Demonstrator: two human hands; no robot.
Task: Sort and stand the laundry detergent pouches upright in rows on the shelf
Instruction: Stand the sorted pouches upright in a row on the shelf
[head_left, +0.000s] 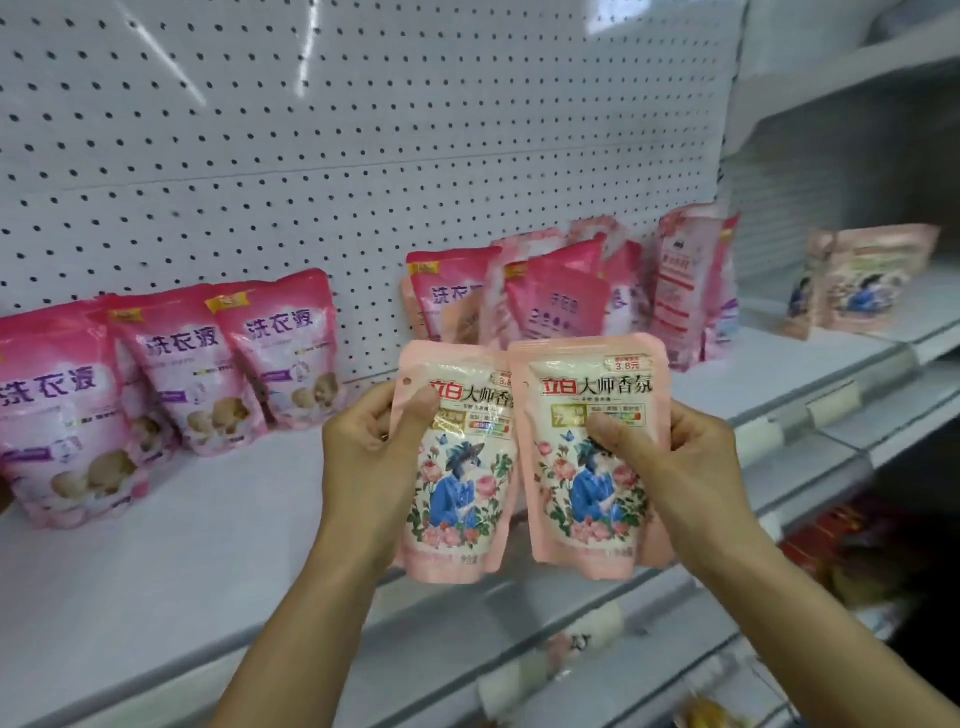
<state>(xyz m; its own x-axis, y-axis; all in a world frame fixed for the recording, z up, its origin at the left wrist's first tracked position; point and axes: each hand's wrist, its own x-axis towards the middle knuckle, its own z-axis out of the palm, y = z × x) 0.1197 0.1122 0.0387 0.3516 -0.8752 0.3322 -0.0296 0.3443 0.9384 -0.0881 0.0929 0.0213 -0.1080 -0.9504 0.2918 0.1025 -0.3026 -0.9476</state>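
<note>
We're mid-sort: left hand (363, 441) and right hand (670, 447) each pinching a floral pouch (457, 467), next stand both on the shelf (208, 545).

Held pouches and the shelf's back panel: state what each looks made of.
Pouches: seemingly thin flexible plastic film, glossy, going by glare on the print and flat sealed edges. Back panel: probably white-painted sheet metal, rigid, with regular punched holes and light streaks.
</note>
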